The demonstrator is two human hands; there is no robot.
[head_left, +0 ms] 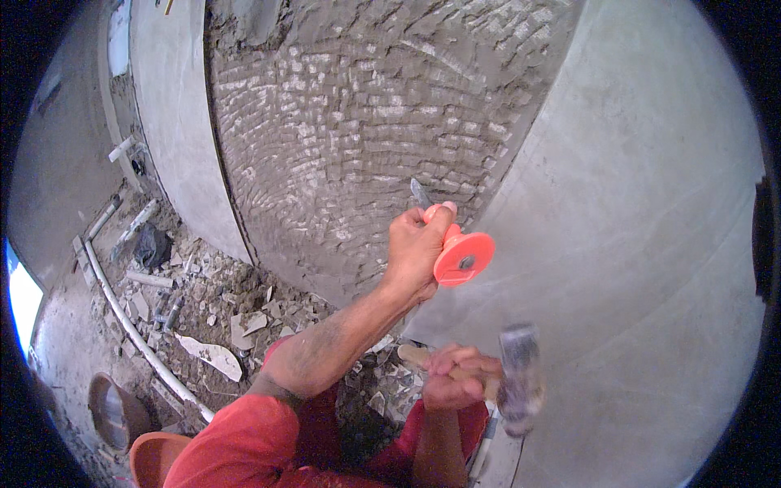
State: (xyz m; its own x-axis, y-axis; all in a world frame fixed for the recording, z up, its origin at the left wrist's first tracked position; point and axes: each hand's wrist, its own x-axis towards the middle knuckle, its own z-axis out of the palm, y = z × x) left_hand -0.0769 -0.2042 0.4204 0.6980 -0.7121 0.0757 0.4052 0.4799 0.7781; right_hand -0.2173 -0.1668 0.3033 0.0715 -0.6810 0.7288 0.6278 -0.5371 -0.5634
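My left hand (415,248) grips a chisel with a bright orange round hand guard (462,259). Its flat steel blade (419,192) points up and away, at the rough wall section (350,122) covered in pale chipped marks. Lower right, my right hand (451,374) holds the wooden handle of a hammer, whose blurred steel head (518,374) stands just right of my fingers, below the chisel guard.
Smooth grey panels (651,203) border the rough patch on both sides. Broken tile and rubble (244,325) lie along the wall's foot, with white pipes (130,309), a dark bag (153,244) and a bucket (114,411) at the left.
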